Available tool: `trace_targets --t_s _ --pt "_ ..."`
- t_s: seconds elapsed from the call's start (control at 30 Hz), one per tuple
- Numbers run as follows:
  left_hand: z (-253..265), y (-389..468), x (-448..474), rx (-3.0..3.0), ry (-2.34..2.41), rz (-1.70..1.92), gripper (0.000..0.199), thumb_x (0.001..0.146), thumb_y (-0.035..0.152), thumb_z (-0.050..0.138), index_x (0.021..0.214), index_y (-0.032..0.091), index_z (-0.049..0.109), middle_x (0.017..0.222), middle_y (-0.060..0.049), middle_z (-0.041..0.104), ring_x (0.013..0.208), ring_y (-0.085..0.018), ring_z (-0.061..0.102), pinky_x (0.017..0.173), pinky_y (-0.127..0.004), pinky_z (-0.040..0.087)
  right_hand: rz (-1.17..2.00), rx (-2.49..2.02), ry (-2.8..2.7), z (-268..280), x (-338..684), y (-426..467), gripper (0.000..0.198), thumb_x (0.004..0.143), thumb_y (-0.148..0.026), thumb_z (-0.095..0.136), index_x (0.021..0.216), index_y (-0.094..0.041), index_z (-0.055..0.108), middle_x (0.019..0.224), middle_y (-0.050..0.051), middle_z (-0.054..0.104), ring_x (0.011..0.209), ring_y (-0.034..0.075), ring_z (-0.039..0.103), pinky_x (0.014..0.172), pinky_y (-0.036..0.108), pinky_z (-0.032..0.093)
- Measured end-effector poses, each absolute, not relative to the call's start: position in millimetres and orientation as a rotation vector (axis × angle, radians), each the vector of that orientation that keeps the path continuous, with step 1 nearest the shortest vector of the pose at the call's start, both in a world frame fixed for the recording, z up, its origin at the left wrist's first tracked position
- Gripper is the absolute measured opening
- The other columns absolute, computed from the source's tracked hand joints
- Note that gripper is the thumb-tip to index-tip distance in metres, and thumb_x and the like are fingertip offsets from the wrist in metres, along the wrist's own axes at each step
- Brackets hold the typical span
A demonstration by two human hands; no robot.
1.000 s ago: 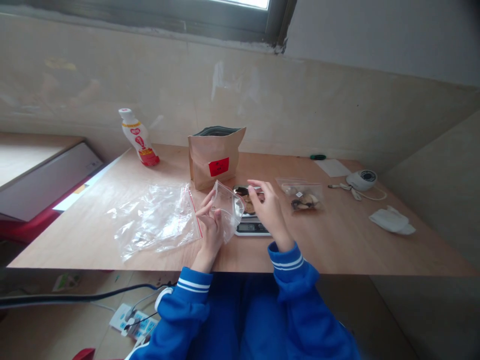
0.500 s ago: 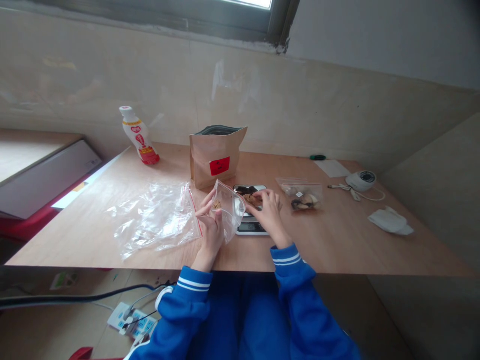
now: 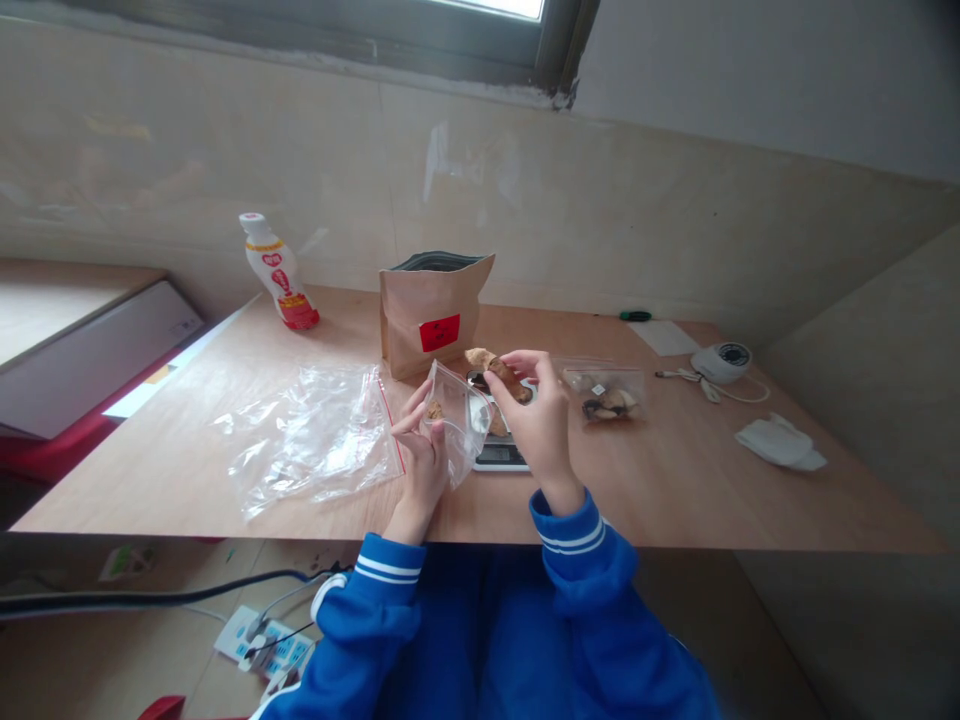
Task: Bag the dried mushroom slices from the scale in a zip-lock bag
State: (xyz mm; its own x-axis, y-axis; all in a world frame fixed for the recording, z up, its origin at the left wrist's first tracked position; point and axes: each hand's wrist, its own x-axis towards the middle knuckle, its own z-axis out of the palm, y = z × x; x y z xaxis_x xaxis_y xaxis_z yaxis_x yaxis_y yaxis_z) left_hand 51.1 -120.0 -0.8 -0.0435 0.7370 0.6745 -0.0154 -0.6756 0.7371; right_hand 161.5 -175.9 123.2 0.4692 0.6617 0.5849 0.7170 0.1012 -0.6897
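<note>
Head view: taking the scale as the clock's centre and 12 as straight away from the person, the right hand (image 3: 541, 415) pinches a knobbly brown dried-looking piece (image 3: 510, 380), paler at its 10 o'clock end, between thumb and fingers. The piece is raised in front of the white flat digital scale with a dark display (image 3: 501, 457), whose platform carries more brown and dark pieces, partly hidden by the hand and plastic.

Toward 9 o'clock, the left hand (image 3: 424, 465) grips a small clear plastic zip bag (image 3: 459, 440) between thumb and fingers; a small tan lump (image 3: 434, 409) shows through the plastic. The brown piece is at about 1 o'clock from this bag, outside it.

Farther out at 9 lies a large crumpled clear plastic bag with a red seal line (image 3: 315, 440). An upright brown paper pouch with a red label (image 3: 427, 320) stands open-topped at 11, and a white-and-red plastic bottle (image 3: 279, 272) at 10. A filled clear zip bag (image 3: 606, 392) lies at 2; beyond it, between 2 and 3, sits a white dome-shaped camera with a cable (image 3: 721, 362). A crumpled white cloth or tissue (image 3: 781, 442) rests at 3 on the light-brown wooden table (image 3: 675, 490).
</note>
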Motion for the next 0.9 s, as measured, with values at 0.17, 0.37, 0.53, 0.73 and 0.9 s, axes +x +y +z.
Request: trace_targets --t_s 0.17,0.37,0.53,0.73,0.9 --pt "2 -120 51 1.678 0.766 1.816 0.019 0.097 0.038 0.043 0.110 0.028 0.034 0.136 -0.017 0.051 0.128 -0.026 0.053 0.101 -0.063 0.046 0.117 -1.570 -1.310 115 164 -179 0.019 0.091 -0.037 0.053 0.093 -0.022 0.064 0.095 0.005 0.069 0.085 0.019 0.061 0.081 0.033 0.045" --pt "4 -121 50 1.683 0.779 1.819 0.017 0.097 0.039 0.040 0.107 0.027 0.033 0.130 -0.018 0.053 0.129 -0.028 0.052 0.099 -0.066 0.046 -0.086 -1.904 -1.389 60 186 -181 0.026 0.092 -0.039 0.048 0.099 -0.019 0.064 0.100 0.012 0.063 0.094 0.027 0.056 0.085 0.043 0.044" --pt "8 -125 48 1.685 0.714 1.868 0.021 0.096 0.038 0.042 0.110 0.027 0.032 0.133 -0.019 0.052 0.126 -0.030 0.054 0.098 -0.068 0.045 -0.222 -2.129 -1.555 37 183 -181 0.024 0.091 -0.038 0.052 0.097 -0.020 0.066 0.109 0.016 0.058 0.098 0.032 0.052 0.080 0.045 0.042" --pt "12 -126 47 1.721 0.736 1.888 0.018 0.096 0.039 0.039 0.108 0.027 0.034 0.138 -0.019 0.051 0.127 -0.028 0.054 0.101 -0.066 0.042 -0.077 -1.962 -1.402 62 183 -181 0.017 0.092 -0.029 0.051 0.088 -0.020 0.064 0.087 0.008 0.067 0.085 0.025 0.058 0.078 0.039 0.041" --pt "7 -123 50 1.716 0.678 1.915 0.018 0.097 0.034 0.040 0.111 0.028 0.031 0.139 -0.017 0.049 0.128 -0.026 0.053 0.102 -0.063 0.043 0.004 -1.683 -1.107 104 167 -185 0.020 0.089 -0.038 0.056 0.090 -0.020 0.066 0.083 0.004 0.065 0.071 0.018 0.057 0.068 0.030 0.044"
